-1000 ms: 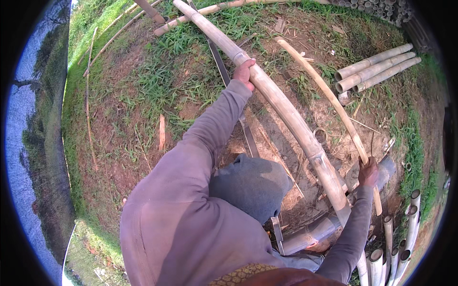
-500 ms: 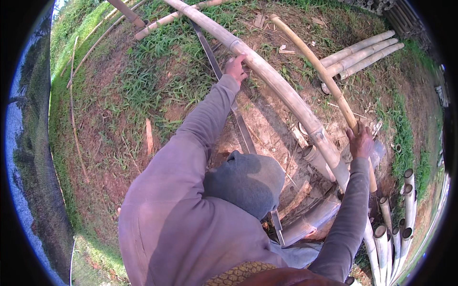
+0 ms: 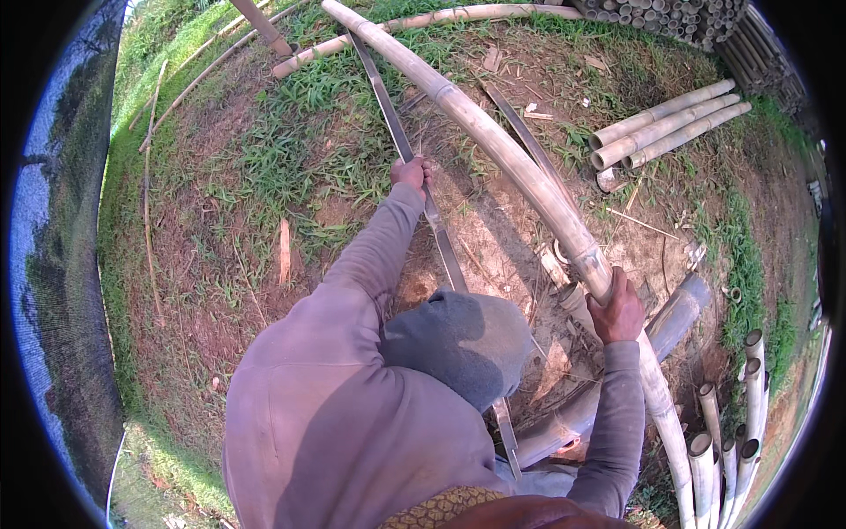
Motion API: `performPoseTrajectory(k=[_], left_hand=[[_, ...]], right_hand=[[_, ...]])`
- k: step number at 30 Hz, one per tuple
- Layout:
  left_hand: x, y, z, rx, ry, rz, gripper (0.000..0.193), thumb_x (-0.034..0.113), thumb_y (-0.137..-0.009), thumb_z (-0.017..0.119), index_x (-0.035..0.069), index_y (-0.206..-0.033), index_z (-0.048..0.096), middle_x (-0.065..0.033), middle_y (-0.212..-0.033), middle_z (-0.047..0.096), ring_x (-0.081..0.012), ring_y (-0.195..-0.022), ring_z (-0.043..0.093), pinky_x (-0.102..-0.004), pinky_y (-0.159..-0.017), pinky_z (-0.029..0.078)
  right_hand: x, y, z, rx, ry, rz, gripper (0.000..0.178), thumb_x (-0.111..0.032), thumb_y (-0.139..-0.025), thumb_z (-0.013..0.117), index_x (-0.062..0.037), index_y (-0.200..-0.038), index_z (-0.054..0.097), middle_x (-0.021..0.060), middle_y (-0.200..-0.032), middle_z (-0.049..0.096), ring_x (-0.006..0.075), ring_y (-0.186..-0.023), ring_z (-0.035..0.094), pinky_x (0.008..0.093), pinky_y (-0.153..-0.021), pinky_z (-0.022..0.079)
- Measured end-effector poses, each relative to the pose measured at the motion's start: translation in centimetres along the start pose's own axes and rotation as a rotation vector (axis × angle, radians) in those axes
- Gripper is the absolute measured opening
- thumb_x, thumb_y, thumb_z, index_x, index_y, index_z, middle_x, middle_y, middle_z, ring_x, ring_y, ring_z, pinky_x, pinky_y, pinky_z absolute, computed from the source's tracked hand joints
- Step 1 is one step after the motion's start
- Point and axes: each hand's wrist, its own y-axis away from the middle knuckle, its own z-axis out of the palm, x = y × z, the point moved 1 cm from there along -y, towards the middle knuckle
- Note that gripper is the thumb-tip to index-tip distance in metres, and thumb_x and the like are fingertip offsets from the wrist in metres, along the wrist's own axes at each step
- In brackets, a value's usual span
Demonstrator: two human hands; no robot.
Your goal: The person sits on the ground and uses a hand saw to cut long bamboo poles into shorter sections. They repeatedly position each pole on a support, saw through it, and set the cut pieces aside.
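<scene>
A long pale bamboo pole runs from the far middle down to the lower right. My right hand is closed around its nearer part. Left of the pole lies a long, narrow, flat strip with a dark face and a notched near end, its material unclear. My left hand grips this strip partway along, fingers wrapped over it. Beyond the pole, a brown, split-looking length slants partly behind it. My bent knee hides some of the flat strip.
A thick grey bamboo log lies crosswise under the pole. Three cut poles rest at the right, below a large bamboo stack. Several upright bamboo tubes stand lower right. Dark netting hangs at the left.
My left hand has left the pale pole and taken the flat strip. My right hand has let go of a thinner yellowish pole and gripped the pale one, whose near end now reaches farther down.
</scene>
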Motion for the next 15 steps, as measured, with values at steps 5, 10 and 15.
performPoseTrajectory(k=[5,10,15], left_hand=[[-0.6,3.6,-1.1,0.180,-0.055,-0.007,0.014,0.013,-0.102,0.065,0.009,-0.102,0.051,-0.0038,-0.072,0.057,-0.0128,-0.048,0.049,-0.0297,-0.040,0.036],[0.1,9.8,0.3,0.204,0.083,0.004,0.017,0.019,-0.104,0.062,0.011,-0.104,0.047,-0.0020,-0.071,0.052,-0.0132,-0.051,0.049,-0.0308,-0.043,0.039],[2.4,10.4,3.4,0.064,0.209,-0.037,0.017,0.021,-0.106,0.060,0.012,-0.106,0.047,-0.0012,-0.075,0.053,-0.0131,-0.056,0.050,-0.0344,-0.049,0.044]], right_hand=[[-0.5,0.1,-0.5,-0.003,-0.009,0.034,0.073,-0.029,-0.073,0.091,-0.0150,-0.135,0.056,0.0121,-0.107,0.070,0.0335,-0.098,0.071,0.0505,-0.090,0.052],[-1.6,0.8,0.2,0.031,0.053,0.091,0.079,-0.037,-0.077,0.089,-0.0136,-0.144,0.053,0.0134,-0.125,0.065,0.0338,-0.117,0.064,0.0530,-0.104,0.044],[-5.9,8.9,-2.3,-0.006,-0.269,-0.194,0.092,-0.060,-0.086,0.078,-0.0035,-0.152,0.049,0.0194,-0.126,0.064,0.0384,-0.118,0.060,0.0523,-0.105,0.043]])
